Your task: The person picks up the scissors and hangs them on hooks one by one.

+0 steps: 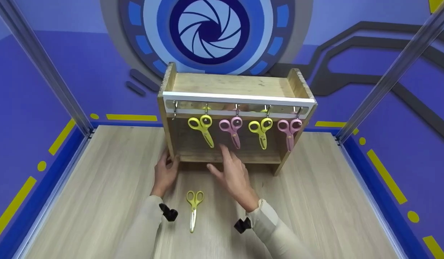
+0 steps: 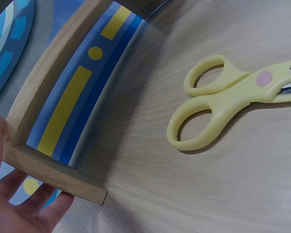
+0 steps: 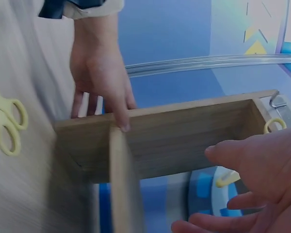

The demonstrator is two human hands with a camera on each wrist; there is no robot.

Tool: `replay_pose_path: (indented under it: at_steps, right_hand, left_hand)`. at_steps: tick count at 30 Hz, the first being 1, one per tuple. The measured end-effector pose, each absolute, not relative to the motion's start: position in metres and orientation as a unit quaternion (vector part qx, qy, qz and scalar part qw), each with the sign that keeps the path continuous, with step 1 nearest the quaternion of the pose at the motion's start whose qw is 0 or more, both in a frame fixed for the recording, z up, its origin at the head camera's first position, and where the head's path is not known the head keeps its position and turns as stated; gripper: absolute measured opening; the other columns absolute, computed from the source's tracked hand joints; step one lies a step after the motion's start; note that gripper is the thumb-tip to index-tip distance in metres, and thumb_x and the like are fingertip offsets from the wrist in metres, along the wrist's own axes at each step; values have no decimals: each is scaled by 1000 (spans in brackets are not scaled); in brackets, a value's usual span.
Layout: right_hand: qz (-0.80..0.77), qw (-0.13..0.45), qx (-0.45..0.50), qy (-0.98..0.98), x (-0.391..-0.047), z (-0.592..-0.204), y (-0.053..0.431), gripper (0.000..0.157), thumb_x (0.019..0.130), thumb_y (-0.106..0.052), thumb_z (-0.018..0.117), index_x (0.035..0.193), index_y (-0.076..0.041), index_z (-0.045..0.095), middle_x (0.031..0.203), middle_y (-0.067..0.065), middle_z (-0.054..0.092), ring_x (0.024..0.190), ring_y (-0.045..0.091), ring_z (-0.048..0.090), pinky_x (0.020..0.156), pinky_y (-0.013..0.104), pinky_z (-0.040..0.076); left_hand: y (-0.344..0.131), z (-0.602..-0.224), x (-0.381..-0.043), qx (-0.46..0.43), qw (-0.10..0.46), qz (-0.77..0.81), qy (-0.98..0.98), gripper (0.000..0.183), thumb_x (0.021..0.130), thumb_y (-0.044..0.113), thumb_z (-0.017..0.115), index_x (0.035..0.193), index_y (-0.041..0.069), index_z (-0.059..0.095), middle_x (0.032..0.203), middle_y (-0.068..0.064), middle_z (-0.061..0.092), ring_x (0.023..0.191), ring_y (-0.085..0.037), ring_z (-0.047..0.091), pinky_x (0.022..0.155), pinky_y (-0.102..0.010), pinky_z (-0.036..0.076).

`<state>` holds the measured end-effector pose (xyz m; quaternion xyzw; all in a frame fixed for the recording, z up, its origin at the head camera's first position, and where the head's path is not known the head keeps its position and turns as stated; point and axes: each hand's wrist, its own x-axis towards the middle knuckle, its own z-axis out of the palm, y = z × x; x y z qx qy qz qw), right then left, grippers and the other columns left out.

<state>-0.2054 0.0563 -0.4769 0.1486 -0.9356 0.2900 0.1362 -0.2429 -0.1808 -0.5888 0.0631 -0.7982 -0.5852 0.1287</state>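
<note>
A wooden shelf rack (image 1: 229, 84) stands on the table, with a metal hook rail (image 1: 240, 97) along its upper front. My left hand (image 1: 166, 174) grips the lower end of its left side panel, thumb on the front edge, fingers outside. In front of the lower board, my right hand (image 1: 236, 176) is held with fingers extended, holding nothing. Yellow scissors (image 1: 205, 135), pink scissors (image 1: 234, 132), another yellow pair (image 1: 261, 135) and another pink pair (image 1: 289, 135) hang from hooks. The leftmost hook (image 1: 174, 109) is bare. Between my forearms, yellow scissors (image 1: 194, 205) lie on the table, handles toward the rack.
A blue patterned wall (image 1: 81, 72) rises behind the rack. Metal frame posts (image 1: 51, 68) stand at the left and right corners of the wood-grain table (image 1: 110, 172). Table surface extends on both sides of the rack.
</note>
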Motion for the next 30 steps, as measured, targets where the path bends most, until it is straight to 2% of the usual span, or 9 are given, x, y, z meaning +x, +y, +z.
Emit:
replay_pose_path:
  at_steps: [7,9,13,21,25,30]
  right_hand:
    - [277,106,173,-939,-183,-511,52,76,89,-39,81,152,-16,45,134,28,60,107,47,65,82,62,56]
    - [283,91,192,-935,-176,-523,50,77,89,-37,81,152,-15,44,133,27,59,103,43,66,78,58,58]
    - [276,75,224,-932,-166,-544,46,74,89,-34,82,151,-16,47,123,16,61,92,29,65,67,43,57]
    - [216,73,260,-938,-153,-572,39,60,87,-40,81,139,-20,59,103,6,63,83,20,60,55,31,49]
    - [195,44,268,-942,-148,-581,33,57,87,-44,81,136,-22,61,98,2,61,78,15,57,52,27,46]
    - [179,-13,254,-950,-146,-589,24,57,88,-46,80,136,-24,61,103,4,61,79,16,57,55,30,47]
  left_hand:
    - [-181,-589,-243,58,133,-585,-798,62,106,28,58,161,12,34,152,-20,49,132,-37,56,103,-50,52]
    - [-182,-590,-244,57,132,-583,-800,62,106,28,58,161,12,34,152,-20,49,132,-37,56,104,-49,52]
    - [-183,-591,-244,55,136,-580,-801,60,106,27,59,159,11,37,151,-20,51,131,-38,57,102,-50,53]
    - [-184,-591,-243,48,137,-576,-804,60,106,25,59,159,11,37,148,-20,53,130,-38,57,102,-50,52]
    - [-185,-592,-243,46,138,-567,-811,61,106,23,59,160,10,35,147,-22,54,131,-39,57,103,-51,52]
    - [-184,-591,-244,57,137,-565,-812,60,105,23,60,159,10,37,147,-22,54,130,-39,57,103,-52,51]
